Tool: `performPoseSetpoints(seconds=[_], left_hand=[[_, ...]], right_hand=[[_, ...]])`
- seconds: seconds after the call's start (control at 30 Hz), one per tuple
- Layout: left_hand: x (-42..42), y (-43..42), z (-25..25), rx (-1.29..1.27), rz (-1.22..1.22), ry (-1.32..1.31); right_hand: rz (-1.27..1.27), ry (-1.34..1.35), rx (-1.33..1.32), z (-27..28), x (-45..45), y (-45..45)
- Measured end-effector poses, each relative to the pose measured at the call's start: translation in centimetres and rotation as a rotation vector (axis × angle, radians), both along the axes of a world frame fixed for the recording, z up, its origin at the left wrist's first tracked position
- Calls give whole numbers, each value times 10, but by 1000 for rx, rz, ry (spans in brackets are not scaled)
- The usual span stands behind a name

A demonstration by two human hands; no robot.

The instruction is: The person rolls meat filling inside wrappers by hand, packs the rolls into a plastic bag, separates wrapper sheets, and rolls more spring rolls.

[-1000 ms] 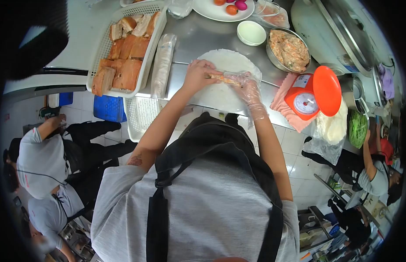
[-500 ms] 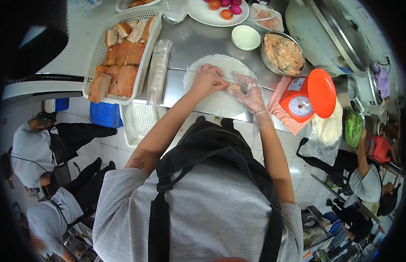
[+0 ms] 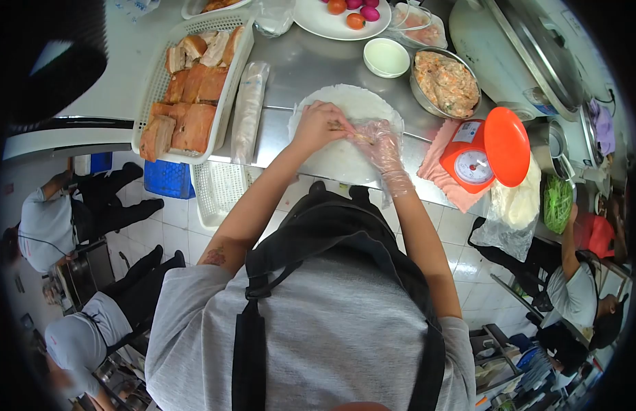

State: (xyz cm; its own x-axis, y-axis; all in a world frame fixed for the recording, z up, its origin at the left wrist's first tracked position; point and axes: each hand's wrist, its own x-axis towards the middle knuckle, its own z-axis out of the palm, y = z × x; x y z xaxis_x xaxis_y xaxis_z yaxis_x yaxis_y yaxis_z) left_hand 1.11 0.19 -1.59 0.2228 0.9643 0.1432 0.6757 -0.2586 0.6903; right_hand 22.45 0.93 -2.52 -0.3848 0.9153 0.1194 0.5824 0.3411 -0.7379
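Bare and closed, my left hand pinches one end of a small piece of orange-brown filling. Around the other end are the fingers of my right hand, which wears a clear plastic glove. Both hands are over a round white wrapper sheet spread on the steel counter, its front part near the counter edge. Much of the filling is hidden by the fingers. A metal bowl of orange-flecked filling stands to the right, beyond my right hand.
On the left are a basket of meat slabs and a rolled plastic bag. Further back are a pale green bowl and a plate. A red scale rests on a pink cloth at right. Co-workers stand on both sides.
The view has shifted, so the counter items sit slightly left of where they were. My right hand's gloved fingers have drawn together around the filling. Co-workers at left have changed posture.
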Motion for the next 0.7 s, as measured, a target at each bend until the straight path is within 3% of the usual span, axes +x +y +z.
performPoseSetpoints(seconds=[0.03, 0.13, 0.23, 0.33, 0.53, 0.6, 0.7], left_hand=[[1, 0, 2, 6, 2, 23], [4, -6, 6, 26, 0, 79], [5, -6, 9, 59, -16, 110], [6, -7, 11, 62, -31, 150], [12, -4, 24, 15, -24, 212], [18, -4, 31, 9, -12, 249], [35, 0, 22, 63, -79, 28]], right_hand=[[-41, 34, -101, -1, 0, -1], [26, 1, -76, 2, 11, 3], [-3, 32, 163, 9, 18, -2], [-98, 33, -186, 17, 25, -3], [57, 38, 23, 7, 48, 6], [36, 22, -35, 11, 52, 7], [-1, -38, -150, 30, 50, 8]])
